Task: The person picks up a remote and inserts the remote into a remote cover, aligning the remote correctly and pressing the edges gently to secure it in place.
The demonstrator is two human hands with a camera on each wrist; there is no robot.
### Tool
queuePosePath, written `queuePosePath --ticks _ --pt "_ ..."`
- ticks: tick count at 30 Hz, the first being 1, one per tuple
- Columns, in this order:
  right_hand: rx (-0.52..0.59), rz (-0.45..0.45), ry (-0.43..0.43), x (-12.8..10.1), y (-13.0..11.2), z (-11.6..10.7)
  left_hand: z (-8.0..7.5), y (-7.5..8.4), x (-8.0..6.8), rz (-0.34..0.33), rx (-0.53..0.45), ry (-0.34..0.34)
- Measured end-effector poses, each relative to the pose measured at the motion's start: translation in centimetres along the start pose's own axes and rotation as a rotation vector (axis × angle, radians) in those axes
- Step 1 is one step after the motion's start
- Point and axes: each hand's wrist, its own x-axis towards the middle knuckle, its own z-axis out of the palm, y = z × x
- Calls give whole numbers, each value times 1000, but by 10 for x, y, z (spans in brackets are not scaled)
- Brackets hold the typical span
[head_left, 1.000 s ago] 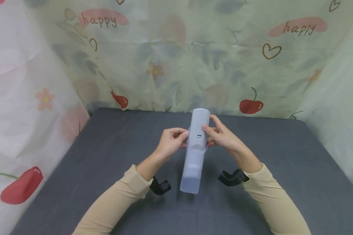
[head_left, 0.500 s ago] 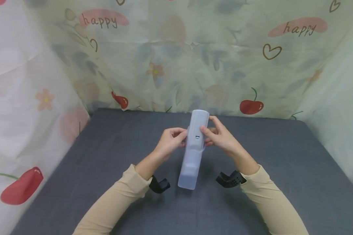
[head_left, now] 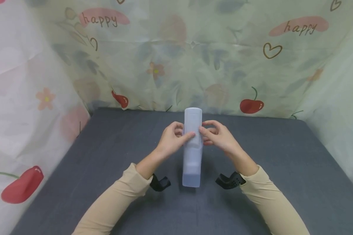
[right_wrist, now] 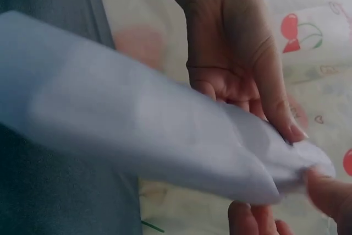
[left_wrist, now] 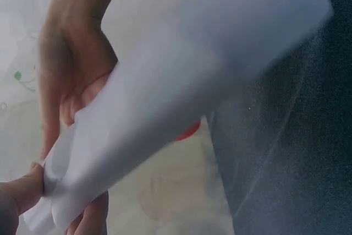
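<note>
Left hand (head_left: 172,138) first: its thumb lies across the front face of a long pale case (head_left: 192,160), fingers curled in at the side, so that's a pinch. Over to the right hand (head_left: 222,137), and it's gripping too, thumb tip on the opposite edge and fingers bent round behind. Between them the case tilts, far end up, near end down toward the person; whether that near end touches the table I can't tell. The right wrist view gives us a stepped edge (right_wrist: 257,163), a wider body ending around a narrower part, right by the fingers.

The step in hand looks like handling the case at that joint; opening or closing, I can't call it. The next move seems to call for even support on both sides and a careful thumb. Outward now: black wrist mounts (head_left: 160,183), beige sleeves (head_left: 111,199), dark table (head_left: 91,156), and the patterned curtain (head_left: 191,71) behind.
</note>
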Motion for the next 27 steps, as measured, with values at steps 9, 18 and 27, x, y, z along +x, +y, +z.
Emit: queuePosePath --ticks 9,18,27 --pt "-14 3 -64 -2 12 1 -6 -5 4 -25 -13 3" --pt "-8 -32 -25 -3 11 2 -6 -8 5 123 -47 -20" --pt "-40 -73 30 -9 6 4 -8 -6 6 151 -24 -80"
